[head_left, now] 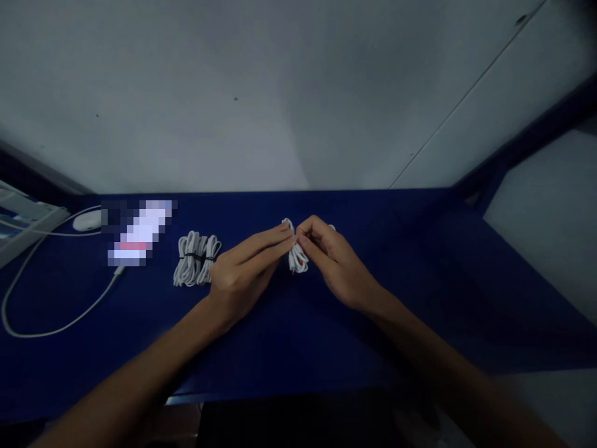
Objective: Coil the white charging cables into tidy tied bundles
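A folded white cable [298,258] is between my hands, above the middle of the blue table. My left hand [247,264] comes from the left with its fingers pinched on the bundle. From the other side my right hand [333,258] pinches at the middle of the same cable, thumb and forefinger closed. The fingertips hide the cable's waist; its loops show above and below them. A little white also shows behind my right hand. Left of my left hand lie several coiled white cables [190,258], bound with black ties.
At the left a phone with a blurred, lit screen [142,230] has a white charging cord [88,320] plugged in. Beside it lies a white rounded object [87,220]. A pale wall [261,124] rises behind the blue table [396,249]; a blue frame [527,134] stands at the right.
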The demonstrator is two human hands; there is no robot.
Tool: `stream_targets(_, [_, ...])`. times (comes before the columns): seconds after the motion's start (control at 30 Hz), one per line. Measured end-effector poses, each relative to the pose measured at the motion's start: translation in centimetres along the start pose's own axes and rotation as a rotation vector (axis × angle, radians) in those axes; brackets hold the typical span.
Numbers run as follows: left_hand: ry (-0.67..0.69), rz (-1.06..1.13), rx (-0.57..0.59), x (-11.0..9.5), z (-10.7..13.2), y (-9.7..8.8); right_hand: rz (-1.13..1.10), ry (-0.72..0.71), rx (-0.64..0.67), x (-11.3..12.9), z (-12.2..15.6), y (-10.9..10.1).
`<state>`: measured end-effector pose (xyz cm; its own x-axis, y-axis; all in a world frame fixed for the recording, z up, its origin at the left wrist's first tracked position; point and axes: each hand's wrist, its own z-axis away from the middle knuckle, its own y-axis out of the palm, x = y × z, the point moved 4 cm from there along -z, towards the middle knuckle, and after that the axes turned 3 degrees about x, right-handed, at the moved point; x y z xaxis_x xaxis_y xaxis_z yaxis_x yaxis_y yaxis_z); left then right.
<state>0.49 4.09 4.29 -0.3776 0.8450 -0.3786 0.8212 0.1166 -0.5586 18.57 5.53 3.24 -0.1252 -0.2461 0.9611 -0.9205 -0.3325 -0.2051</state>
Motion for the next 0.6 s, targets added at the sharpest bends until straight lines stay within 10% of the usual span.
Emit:
stream_targets(0.3, [-0.842, 0.593, -0.074, 0.8, -0.1, 0.9, 0.487, -0.273, -0.205, 1.9, 0.3, 0.1])
stream_targets(0.6, [-1.077, 1.048, -0.049, 2.0, 0.5, 2.3, 0.501, -0.296, -0.112, 2.0, 0.2, 0.2])
